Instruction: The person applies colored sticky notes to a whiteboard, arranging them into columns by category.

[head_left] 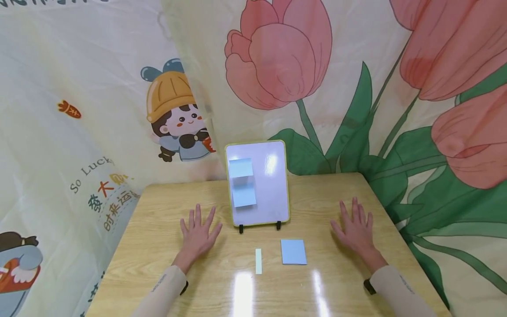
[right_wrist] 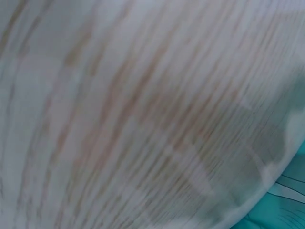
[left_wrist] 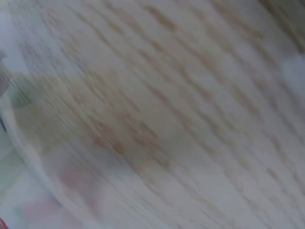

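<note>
My left hand (head_left: 197, 237) rests on the wooden table (head_left: 158, 229) with its fingers spread, left of a small whiteboard (head_left: 271, 189). Spread likewise, my right hand (head_left: 356, 231) lies on the table to the board's right. Neither holds anything. The board has a yellow-green rim and leans back on two black feet. Two blue sticky notes, an upper one (head_left: 240, 167) and a lower one (head_left: 244, 195), are stuck on its left half. Between the hands lie a blue sticky-note pad (head_left: 293, 252) and a narrow pale green strip (head_left: 259, 261). Both wrist views show only blurred wood grain.
Behind the table hangs a cloth (head_left: 198, 44) printed with tulips and cartoon figures. The board stands close to the table's back edge. Bright light reflections (head_left: 243, 293) lie on the table's front part. Each wrist wears a dark band over a light sleeve.
</note>
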Available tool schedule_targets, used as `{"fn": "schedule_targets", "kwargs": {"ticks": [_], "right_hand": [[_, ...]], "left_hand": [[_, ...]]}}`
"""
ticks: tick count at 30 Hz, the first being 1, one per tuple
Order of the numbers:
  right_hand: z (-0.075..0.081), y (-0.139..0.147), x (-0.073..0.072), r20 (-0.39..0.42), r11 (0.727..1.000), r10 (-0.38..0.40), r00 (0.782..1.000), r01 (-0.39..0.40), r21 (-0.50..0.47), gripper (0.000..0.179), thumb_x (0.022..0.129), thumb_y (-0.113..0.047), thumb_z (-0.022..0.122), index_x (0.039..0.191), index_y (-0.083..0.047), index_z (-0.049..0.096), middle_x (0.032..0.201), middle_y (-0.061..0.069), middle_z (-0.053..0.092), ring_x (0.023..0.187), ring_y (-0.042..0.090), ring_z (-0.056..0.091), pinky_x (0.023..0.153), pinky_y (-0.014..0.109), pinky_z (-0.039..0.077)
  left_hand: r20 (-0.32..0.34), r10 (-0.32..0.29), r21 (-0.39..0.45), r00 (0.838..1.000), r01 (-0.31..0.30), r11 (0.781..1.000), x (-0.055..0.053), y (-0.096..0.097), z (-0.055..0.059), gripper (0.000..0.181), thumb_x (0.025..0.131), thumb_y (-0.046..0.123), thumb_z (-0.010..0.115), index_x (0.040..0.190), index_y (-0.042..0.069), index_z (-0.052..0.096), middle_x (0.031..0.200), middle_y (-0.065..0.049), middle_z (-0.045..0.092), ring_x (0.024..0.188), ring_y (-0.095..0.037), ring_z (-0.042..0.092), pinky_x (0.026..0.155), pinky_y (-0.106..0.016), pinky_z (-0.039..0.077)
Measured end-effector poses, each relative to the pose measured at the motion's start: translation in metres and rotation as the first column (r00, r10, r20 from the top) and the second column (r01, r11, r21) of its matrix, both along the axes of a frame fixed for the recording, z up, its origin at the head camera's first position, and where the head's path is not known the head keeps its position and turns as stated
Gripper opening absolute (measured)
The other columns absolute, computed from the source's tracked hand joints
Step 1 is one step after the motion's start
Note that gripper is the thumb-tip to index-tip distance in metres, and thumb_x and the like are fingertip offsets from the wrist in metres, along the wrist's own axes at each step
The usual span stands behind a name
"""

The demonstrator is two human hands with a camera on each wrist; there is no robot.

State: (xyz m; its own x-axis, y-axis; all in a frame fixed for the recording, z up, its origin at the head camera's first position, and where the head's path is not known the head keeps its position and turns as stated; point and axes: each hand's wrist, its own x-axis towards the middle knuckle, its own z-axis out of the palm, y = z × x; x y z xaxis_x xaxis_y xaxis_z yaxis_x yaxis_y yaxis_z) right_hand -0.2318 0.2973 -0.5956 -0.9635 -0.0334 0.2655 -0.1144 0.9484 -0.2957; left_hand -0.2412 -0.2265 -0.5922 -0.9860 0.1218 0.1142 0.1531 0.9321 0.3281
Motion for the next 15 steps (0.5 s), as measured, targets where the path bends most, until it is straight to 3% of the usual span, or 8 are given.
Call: {"fn": "schedule_targets", "kwargs": {"ticks": [9, 15], "right_hand": [[-0.0009, -0.0033, -0.0009, -0.016, 1.0, 0.004, 1.0, -0.004, -0.014, 0.077, 0.099, -0.054, 0.044, 0.158, -0.011, 0.021, 0.165, 0.016, -0.018, 0.149, 0.049, 0.003, 0.113, 0.071, -0.006], [0.0, -0.0062, -0.0022, -0.008, 1.0, 0.008, 1.0, -0.008, 0.001, 0.078, 0.099, -0.055, 0.043, 0.159, -0.013, 0.017, 0.165, 0.016, -0.017, 0.151, 0.047, -0.001, 0.114, 0.071, -0.003]], "left_hand": [[0.008, 0.004, -0.003, 1.0, -0.004, 1.0, 0.0016, 0.0006, -0.0004, 0.073, 0.098, 0.068, 0.029, 0.159, 0.028, 0.02, 0.166, -0.018, -0.011, 0.151, -0.046, -0.01, 0.11, -0.074, -0.013], [0.022, 0.014, -0.011, 1.0, -0.014, 1.0, 0.0015, -0.0001, -0.0004, 0.073, 0.098, 0.069, 0.028, 0.159, 0.031, 0.017, 0.165, -0.015, -0.016, 0.151, -0.044, -0.012, 0.11, -0.072, -0.016]]}}
